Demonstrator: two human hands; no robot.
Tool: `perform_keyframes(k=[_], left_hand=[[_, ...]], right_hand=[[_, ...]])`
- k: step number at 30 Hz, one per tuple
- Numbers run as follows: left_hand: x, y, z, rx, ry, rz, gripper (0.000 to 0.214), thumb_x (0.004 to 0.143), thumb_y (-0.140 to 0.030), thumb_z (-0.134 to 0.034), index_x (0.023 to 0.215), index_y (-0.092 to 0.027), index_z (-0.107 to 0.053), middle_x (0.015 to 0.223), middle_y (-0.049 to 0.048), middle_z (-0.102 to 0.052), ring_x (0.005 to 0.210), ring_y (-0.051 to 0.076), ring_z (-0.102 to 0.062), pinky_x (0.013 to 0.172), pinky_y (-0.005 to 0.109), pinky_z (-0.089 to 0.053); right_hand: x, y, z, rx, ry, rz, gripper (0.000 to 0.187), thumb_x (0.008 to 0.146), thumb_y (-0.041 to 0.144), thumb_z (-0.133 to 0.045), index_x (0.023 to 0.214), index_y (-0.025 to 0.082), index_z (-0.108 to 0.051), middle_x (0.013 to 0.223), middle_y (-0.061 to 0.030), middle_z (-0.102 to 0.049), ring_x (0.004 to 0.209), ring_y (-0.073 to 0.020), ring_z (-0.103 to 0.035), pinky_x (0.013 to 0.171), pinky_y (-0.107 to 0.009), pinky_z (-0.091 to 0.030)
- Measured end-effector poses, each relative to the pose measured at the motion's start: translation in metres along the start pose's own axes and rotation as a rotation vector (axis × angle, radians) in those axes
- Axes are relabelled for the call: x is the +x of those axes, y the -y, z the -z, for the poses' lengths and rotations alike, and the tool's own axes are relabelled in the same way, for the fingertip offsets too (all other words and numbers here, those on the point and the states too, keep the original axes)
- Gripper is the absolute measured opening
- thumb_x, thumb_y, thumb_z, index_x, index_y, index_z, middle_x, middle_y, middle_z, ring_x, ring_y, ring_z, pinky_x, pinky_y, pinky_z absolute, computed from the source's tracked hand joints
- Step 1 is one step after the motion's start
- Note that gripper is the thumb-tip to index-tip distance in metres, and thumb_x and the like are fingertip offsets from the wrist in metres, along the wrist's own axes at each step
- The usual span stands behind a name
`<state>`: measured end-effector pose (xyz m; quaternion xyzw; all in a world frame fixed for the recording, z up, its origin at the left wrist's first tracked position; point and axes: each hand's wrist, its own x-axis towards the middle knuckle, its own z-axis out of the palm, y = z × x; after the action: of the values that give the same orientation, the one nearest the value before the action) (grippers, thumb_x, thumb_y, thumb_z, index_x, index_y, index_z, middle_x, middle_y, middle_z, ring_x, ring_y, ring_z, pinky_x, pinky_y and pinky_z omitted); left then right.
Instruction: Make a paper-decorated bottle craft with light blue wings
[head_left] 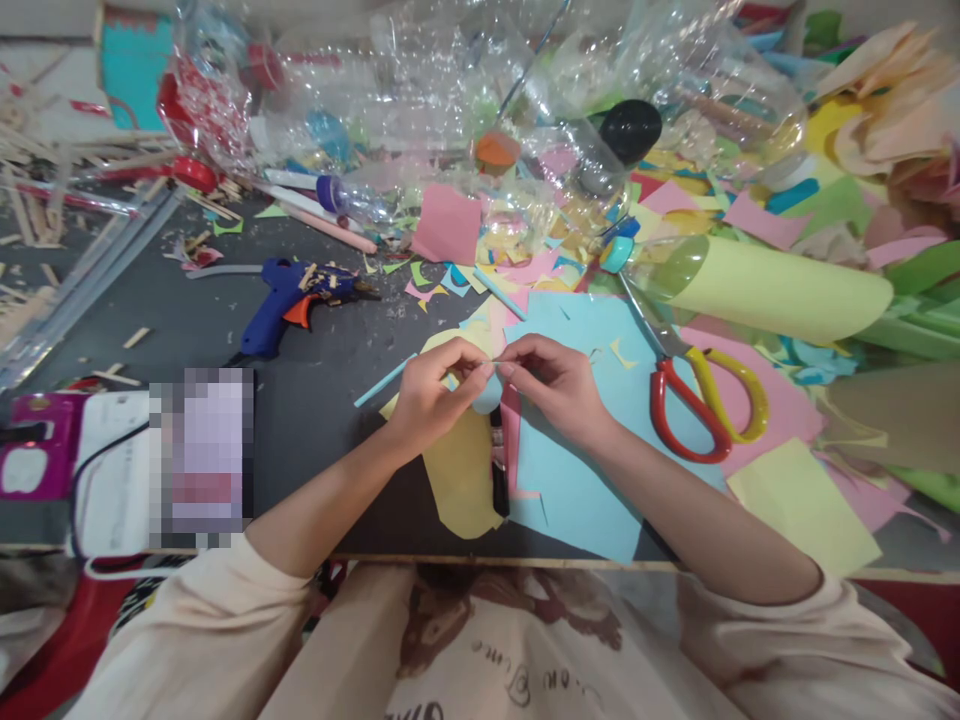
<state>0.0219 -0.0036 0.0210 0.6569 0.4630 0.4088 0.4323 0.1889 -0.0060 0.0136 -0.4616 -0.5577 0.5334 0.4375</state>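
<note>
In the head view, blue paper point(577, 450) and yellow paper point(457, 475) are spread beneath the hands, flanked by scissors point(659, 385) on the right, a glue gun point(279, 300) on the left and heaped clear bottles point(450, 60) beyond. Bare desk point(322, 400) is exposed beside the left forearm; its near edge is crossed by both arms. A thin sliver point(493, 362), too small to identify, is pinched between left hand point(439, 390) and right hand point(556, 380). "Time" can be read on the shirt point(547, 660).

Head-worn view, facing forward and down
</note>
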Motion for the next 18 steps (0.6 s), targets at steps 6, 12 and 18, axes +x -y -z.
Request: perform_keyframes(k=[6, 12, 18], left_hand=[[-0.0017, -0.0006, 0.0025, 0.024, 0.029, -0.034, 0.019, 0.087, -0.03, -0.058, 0.071, -0.019, -0.059, 0.064, -0.0022, -0.059, 0.06, 0.01, -0.055, 0.059, 0.021, -0.046], [-0.0013, 0.0014, 0.0003, 0.025, 0.038, -0.01, 0.023, 0.088, -0.035, -0.058, 0.071, -0.02, -0.059, 0.064, -0.0015, -0.059, 0.059, 0.01, -0.054, 0.054, 0.021, -0.043], [-0.001, -0.0006, 0.0005, 0.0, 0.001, 0.007, 0.019, 0.086, -0.032, -0.057, 0.072, -0.02, -0.056, 0.067, -0.0018, -0.058, 0.061, 0.01, -0.054, 0.055, 0.021, -0.043]], right_hand=[[-0.0003, -0.0008, 0.0003, -0.052, 0.013, 0.044, 0.022, 0.084, 0.039, -0.066, 0.075, 0.02, -0.063, 0.067, 0.0003, -0.061, 0.062, -0.0125, -0.052, 0.059, -0.029, -0.041], [-0.0007, 0.0008, -0.0005, -0.056, 0.013, 0.028, 0.029, 0.083, 0.048, -0.066, 0.073, 0.021, -0.062, 0.067, -0.0001, -0.061, 0.061, -0.0131, -0.053, 0.06, -0.03, -0.043], [-0.0005, 0.0028, -0.001, 0.009, -0.017, -0.018, 0.029, 0.081, 0.048, -0.069, 0.074, 0.021, -0.062, 0.067, 0.0012, -0.06, 0.059, -0.0115, -0.051, 0.059, -0.029, -0.044]])
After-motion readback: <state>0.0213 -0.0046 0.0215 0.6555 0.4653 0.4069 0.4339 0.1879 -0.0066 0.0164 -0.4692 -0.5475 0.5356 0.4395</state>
